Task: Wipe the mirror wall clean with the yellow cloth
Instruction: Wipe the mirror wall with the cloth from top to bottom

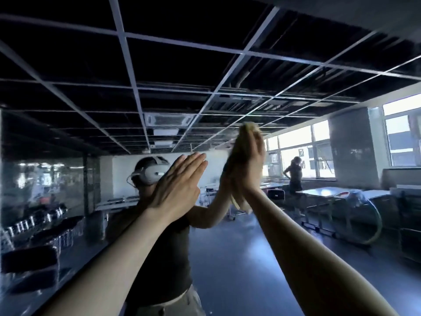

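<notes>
The mirror wall point(227, 258) fills nearly the whole view in front of the person, and both bare arms reach up to it. The right hand point(250, 165) sits just past one o'clock from the middle of the view, held upright with its palm toward the glass. Its fingers point(258, 144) are straight and close together, pointing to twelve o'clock. They press the yellow cloth point(249, 127) flat against the mirror rather than curling round it. The cloth lies between that hand and the glass. A crumpled edge pokes out above the fingertips at twelve o'clock, and a loose tail hangs below the wrist at six o'clock.

The left hand point(175, 190) is at nine o'clock of the right one, a little lower, near it but apart. Its fingers point(193, 163) are also straight and held together, tilted toward one o'clock, with nothing in them. The hand is laid flat toward the glass, though I cannot tell whether the whole palm touches it.

In the glass the person's reflection meets both hands, with a white headset point(151, 173) at ten o'clock of the left hand. Deeper in the reflection, at three o'clock, a second person point(295, 176) stands beside a counter point(323, 192) under bright windows point(296, 142). A pale ceiling grid point(127, 37) over dark panels spreads across twelve o'clock
</notes>
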